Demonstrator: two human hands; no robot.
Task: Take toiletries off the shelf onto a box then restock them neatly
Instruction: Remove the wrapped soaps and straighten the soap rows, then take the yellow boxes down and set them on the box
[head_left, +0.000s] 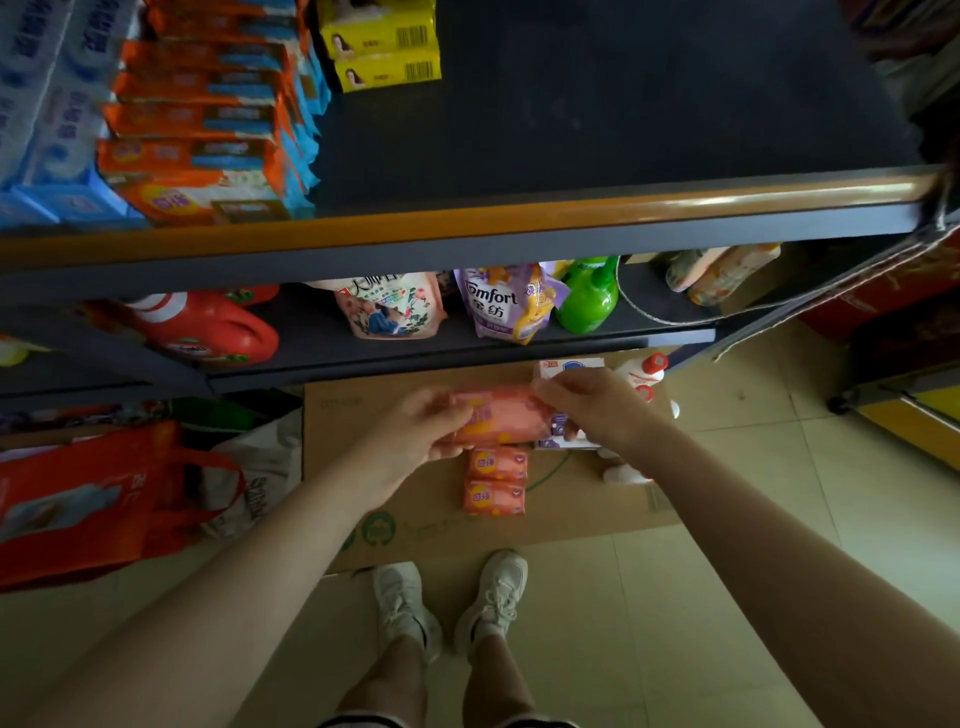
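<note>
Centre of frame: left hand (421, 431) and right hand (587, 405) each pinch one end of an orange packet (501, 418) above the cardboard box (363, 415); two similar packets (496, 480) lie below it.

Orange pack (501, 418) held level above cardboard box (415, 525); two matching packs (496, 480) flat on box.

On the cardboard box (363, 467), three orange packs (496, 496) are counted, one of them held above it by two hands (415, 436); one white carton (569, 366) is seen at its far edge; above the box, two yellow packs (384, 52), two refill pouches (389, 306), one red jug (208, 327) and one green bottle (587, 296) are counted.
</note>
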